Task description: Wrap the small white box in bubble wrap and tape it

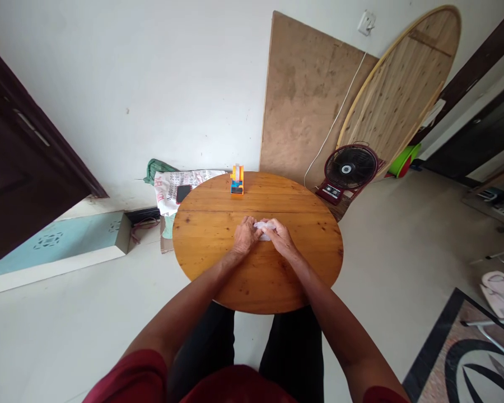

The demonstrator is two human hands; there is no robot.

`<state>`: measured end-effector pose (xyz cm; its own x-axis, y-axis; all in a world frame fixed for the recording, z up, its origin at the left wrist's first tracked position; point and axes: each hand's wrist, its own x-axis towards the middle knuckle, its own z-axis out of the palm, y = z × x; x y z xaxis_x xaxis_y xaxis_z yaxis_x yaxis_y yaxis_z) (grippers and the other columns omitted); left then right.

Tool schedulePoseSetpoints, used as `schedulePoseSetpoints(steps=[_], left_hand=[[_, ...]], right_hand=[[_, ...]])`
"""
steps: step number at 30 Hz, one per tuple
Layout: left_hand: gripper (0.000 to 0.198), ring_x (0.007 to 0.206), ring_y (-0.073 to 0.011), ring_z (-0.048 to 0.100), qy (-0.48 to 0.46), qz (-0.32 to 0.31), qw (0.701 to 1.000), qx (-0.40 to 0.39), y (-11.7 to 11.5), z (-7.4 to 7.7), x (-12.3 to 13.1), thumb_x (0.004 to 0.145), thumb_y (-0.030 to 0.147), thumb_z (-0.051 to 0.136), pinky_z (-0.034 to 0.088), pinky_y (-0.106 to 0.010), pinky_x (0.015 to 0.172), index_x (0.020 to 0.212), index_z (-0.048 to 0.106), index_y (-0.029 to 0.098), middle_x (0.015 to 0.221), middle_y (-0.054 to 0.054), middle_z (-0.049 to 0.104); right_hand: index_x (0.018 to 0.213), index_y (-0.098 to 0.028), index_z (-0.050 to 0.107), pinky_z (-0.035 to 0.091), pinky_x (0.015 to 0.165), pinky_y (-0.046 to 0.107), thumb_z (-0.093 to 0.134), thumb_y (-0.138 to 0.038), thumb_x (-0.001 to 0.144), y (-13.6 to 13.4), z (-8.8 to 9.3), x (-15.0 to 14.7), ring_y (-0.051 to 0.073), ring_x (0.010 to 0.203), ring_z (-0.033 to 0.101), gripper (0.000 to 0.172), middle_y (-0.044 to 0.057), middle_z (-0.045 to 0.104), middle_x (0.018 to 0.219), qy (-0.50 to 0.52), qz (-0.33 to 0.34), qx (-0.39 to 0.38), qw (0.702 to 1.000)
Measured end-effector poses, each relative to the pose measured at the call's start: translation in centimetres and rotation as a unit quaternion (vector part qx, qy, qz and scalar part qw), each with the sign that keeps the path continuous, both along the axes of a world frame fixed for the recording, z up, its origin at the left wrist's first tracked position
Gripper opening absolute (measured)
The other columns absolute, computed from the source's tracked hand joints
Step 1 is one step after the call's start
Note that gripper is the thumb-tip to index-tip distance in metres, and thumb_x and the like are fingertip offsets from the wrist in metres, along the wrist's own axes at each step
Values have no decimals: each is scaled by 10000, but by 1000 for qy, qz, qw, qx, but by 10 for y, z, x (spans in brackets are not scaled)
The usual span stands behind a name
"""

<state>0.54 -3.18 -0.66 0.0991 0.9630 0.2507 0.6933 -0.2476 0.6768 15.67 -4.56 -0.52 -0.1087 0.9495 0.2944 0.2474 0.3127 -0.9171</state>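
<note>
Both hands meet over the middle of a round wooden table [252, 280]. Between them is a small whitish, slightly see-through folded piece [265, 225], plastic or cloth, I cannot tell which. My left hand [245, 235] has its fingers bent and closed on the left end of it. From the right, my right hand [281, 238] pinches the same piece, thumb and fingers on it. Part of the piece is hidden under the fingers. Beyond the hands, near the far edge of the table, stands an orange and blue tape dispenser [237, 182].
A printed white sack [163, 193] with a dark phone [183, 193] on it lies beside the table's far left edge. A dark red fan [350, 168] stands close on the right, its white cord [336, 120] running up the wall. Wooden boards lean behind.
</note>
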Motion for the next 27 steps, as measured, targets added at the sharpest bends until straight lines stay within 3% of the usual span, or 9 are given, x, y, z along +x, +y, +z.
schedulePoseSetpoints(steps=[9, 13, 16, 22, 27], left_hand=[[149, 815, -183, 610, 17, -29, 999, 18, 0, 1, -4, 857, 319, 593, 466, -298, 754, 911, 565, 183, 949, -62, 621], [154, 994, -209, 577, 19, -39, 998, 45, -1, -2, -5, 823, 261, 602, 467, -337, 885, 962, 569, 203, 1035, -68, 603], [139, 1040, -230, 549, 24, -47, 997, 59, -1, -3, -5, 815, 228, 587, 452, -383, 938, 953, 587, 211, 1050, -76, 601], [162, 1022, -227, 574, 23, -112, 990, 77, 0, 3, -16, 818, 210, 574, 456, -374, 951, 963, 642, 185, 1052, -91, 644], [286, 1142, -243, 573, 35, -185, 976, 110, -10, 8, -34, 786, 226, 612, 412, -404, 1039, 1064, 667, 187, 1230, -93, 642]], right_hand=[[949, -212, 676, 500, 887, 346, 655, -444, 787, 4, -1, 4, 198, 959, 662, 284, 55, 725, 1108, -11, 8, -8, 1000], [868, -232, 686, 451, 1005, 387, 674, -421, 770, 2, 0, 6, 227, 1135, 617, 213, 22, 728, 1100, -23, 14, 3, 1000], [918, -256, 700, 402, 1075, 411, 651, -401, 796, -1, 2, 7, 232, 1262, 550, 196, 7, 727, 1115, -38, 24, 23, 999], [1055, -277, 693, 368, 1114, 440, 572, -348, 873, -7, 4, 11, 227, 1306, 530, 230, 7, 705, 1196, -89, 48, 63, 993], [946, -242, 675, 389, 1097, 445, 557, -299, 865, -4, 0, 15, 241, 1321, 519, 153, 56, 685, 1248, -133, 63, 95, 985]])
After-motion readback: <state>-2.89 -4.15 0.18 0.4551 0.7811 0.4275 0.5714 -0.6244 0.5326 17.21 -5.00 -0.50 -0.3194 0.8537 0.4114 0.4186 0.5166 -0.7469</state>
